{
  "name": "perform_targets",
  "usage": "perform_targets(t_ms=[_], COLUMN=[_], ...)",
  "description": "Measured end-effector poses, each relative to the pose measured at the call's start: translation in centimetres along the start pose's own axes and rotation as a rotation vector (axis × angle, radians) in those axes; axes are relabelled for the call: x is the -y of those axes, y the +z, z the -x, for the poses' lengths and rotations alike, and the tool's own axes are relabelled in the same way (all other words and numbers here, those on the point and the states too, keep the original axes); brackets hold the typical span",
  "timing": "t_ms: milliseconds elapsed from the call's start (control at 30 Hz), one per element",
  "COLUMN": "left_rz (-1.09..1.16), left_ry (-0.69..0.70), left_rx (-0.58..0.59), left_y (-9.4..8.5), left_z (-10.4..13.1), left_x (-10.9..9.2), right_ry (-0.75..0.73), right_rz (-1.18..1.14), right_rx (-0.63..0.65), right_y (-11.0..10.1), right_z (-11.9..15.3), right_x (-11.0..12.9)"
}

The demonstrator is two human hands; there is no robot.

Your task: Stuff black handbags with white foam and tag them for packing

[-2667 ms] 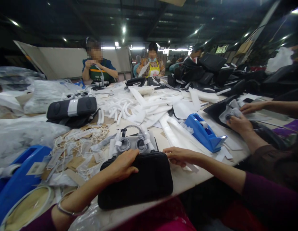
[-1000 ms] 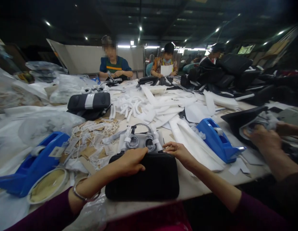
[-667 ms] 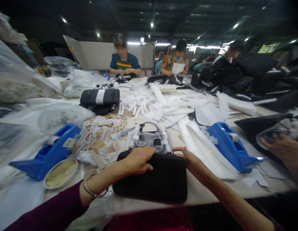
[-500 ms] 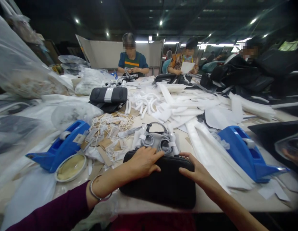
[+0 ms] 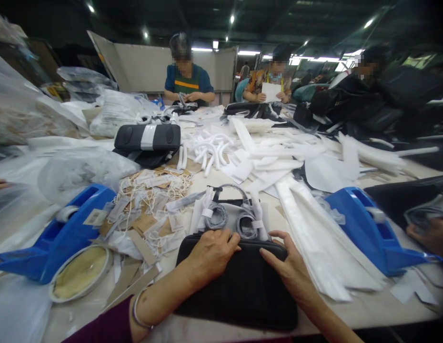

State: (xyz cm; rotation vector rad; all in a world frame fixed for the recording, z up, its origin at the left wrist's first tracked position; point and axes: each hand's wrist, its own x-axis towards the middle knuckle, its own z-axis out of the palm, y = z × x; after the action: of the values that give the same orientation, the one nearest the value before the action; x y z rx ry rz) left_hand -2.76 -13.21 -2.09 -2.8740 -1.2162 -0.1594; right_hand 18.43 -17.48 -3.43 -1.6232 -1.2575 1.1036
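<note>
A black case (image 5: 239, 286) lies at the table's front edge. Over its upper edge, left of the middle, my left hand (image 5: 214, 250) rests with fingers curled together; whatever the fingertips pinch is too small to make out. My right hand (image 5: 287, 262) touches the case's upper right corner, thumb and fingers apart. Just behind the case are two wrapped grey coils, the left coil (image 5: 216, 216) and the right coil (image 5: 247, 224), beside white foam tubes and a grey handle loop (image 5: 230, 186).
Blue tape dispensers stand left (image 5: 64, 228) and right (image 5: 375, 228). A round dish (image 5: 80, 274), corded tags (image 5: 146, 205), white foam strips (image 5: 314, 228) and a strapped black case (image 5: 148, 137) lie around. People sit across; another person's hand (image 5: 430, 236) is at right.
The view has shifted, so the left dispenser and dish appear further left. My left fingers have drawn closer together at the case's edge. The person across now holds the white paper upright with both hands.
</note>
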Motion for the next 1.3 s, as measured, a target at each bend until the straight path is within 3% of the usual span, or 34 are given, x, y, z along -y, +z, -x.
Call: perform_targets(t_ms=[200,300,367,467,533,600,733,800,867,967,1100,1200,1300], left_rz=[-0.038,-0.059,-0.064,-0.063,-0.064,-0.066,0.055,0.157,0.161,0.053,0.077,0.086,0.091], left_ry=[-0.061,-0.092,-0.108,-0.122,-0.14,-0.127,0.045,-0.032,-0.257,-0.522,-0.601,-0.629,-0.654], left_rx=[-0.004,0.0,-0.007,-0.024,-0.037,-0.114,-0.411,-0.49,-0.439,-0.179,-0.048,-0.024,-0.023], left_y=[0.1,0.1,0.2,0.6,1.2,1.7,1.2,0.0,-1.3,-2.1,-0.7,0.3,0.7], left_z=[-1.2,-2.2,-2.7,-2.8,-2.4,-1.6,-0.7,-1.9,-4.5,-9.2,-12.9,-13.2,-13.0], left_x=[0.3,0.6,0.7,0.6,0.5,0.3,0.0,0.1,0.6,2.0,3.8,4.4,4.5], right_ry=[-0.03,-0.096,-0.223,-0.557,-0.766,-0.917,-1.045,-1.048,-1.045,-1.035,-1.013,-0.948,-0.805], right_rz=[-0.03,0.083,0.302,0.66,0.747,0.75,0.78,0.778,0.774,0.785,0.779,0.727,0.555], right_rx=[0.084,0.087,-0.031,-0.259,-0.207,-0.13,-0.268,-0.277,-0.248,-0.236,-0.205,-0.092,0.091], right_y=[-0.7,-1.3,-1.4,-0.1,1.7,3.9,6.6,6.9,6.8,6.6,6.5,6.0,4.5], right_z=[-2.9,-4.6,-4.7,-3.0,-1.7,-0.8,-1.2,-1.6,-1.8,-1.6,-1.5,-1.9,-2.0], right_x=[-0.3,-0.1,0.8,2.5,3.1,2.9,0.9,0.1,-0.2,-0.1,-0.1,0.6,3.2])
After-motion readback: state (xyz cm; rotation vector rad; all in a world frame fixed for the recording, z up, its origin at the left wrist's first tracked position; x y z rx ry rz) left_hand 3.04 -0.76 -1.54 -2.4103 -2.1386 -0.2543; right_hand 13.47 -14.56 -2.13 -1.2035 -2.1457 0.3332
